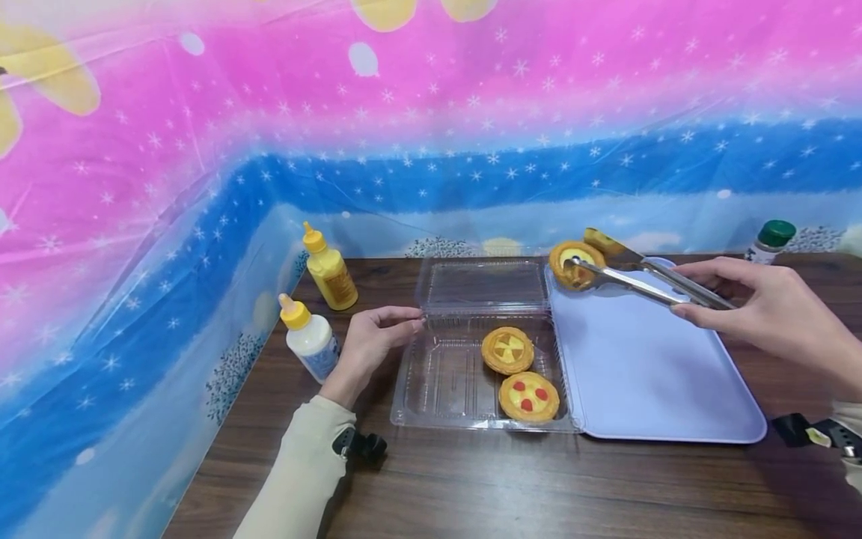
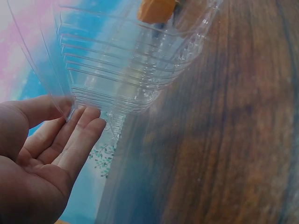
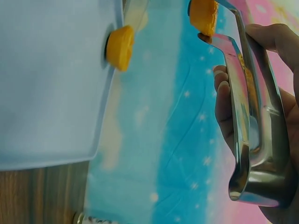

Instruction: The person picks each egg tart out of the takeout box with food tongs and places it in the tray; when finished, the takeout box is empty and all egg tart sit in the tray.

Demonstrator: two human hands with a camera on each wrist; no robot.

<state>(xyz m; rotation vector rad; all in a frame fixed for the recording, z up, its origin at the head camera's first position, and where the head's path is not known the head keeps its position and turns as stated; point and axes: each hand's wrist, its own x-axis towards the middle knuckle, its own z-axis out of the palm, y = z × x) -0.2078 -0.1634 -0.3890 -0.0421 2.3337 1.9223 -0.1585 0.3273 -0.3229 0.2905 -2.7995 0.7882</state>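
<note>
My left hand (image 1: 380, 337) pinches the left edge of a clear plastic clamshell container (image 1: 451, 382), near its fold; thumb and fingers (image 2: 88, 133) meet at the rim in the left wrist view. The container's lid (image 1: 485, 284) lies folded back. Inside, on the right, sit a tart with yellow pieces (image 1: 508, 350) and a tart with red dots (image 1: 528, 397). With my right hand (image 1: 761, 299) I grip metal tongs (image 3: 257, 130), whose tips hold another tart (image 3: 203, 17) over the far left corner of the tray. One more tart (image 3: 120, 48) rests at the tray's edge.
A pale lilac tray (image 1: 660, 374) stands against the container's right side. On the left are a yellow squeeze bottle (image 1: 333, 281) and a white bottle with a yellow cap (image 1: 313, 344). A green-capped shaker (image 1: 771, 239) stands at the back right, before a patterned cloth (image 1: 431, 180).
</note>
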